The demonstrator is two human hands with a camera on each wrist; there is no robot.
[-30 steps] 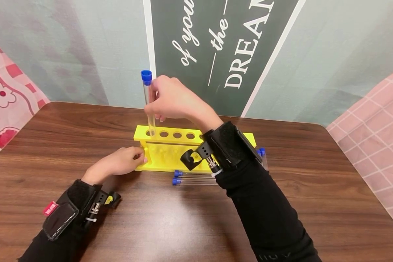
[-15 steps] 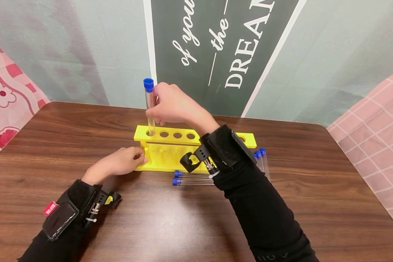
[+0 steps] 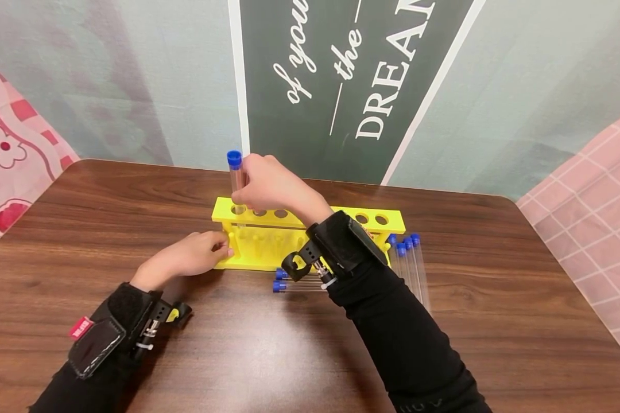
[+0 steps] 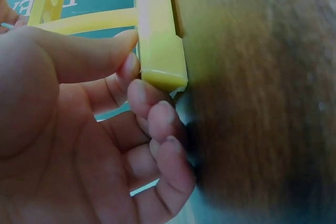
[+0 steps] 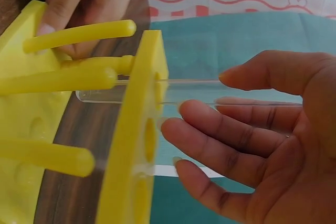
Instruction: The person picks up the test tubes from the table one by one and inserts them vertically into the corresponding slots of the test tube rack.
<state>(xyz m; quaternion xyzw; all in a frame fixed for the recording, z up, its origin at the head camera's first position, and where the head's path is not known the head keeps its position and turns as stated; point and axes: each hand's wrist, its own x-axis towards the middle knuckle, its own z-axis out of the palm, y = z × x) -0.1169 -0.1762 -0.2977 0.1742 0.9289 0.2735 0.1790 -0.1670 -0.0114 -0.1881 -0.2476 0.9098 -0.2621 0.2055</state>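
Head view: right hand (image 3: 268,186) pinches a clear, blue-capped tube (image 3: 236,180) standing in the end hole of the yellow plastic rack (image 3: 248,244) near the bench's (image 3: 82,229) far edge. Keep it vertical.

Left wrist: left hand (image 4: 79,129) pinches the rack's smooth corner post.

Right wrist: fingers (image 5: 220,129) loosely curled round the tube.

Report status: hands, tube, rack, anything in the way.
Right hand pinches capped tube, partway into end hole. Left hand holds yellow rack at its end. Spare tubes lie beside rack, not in the way.
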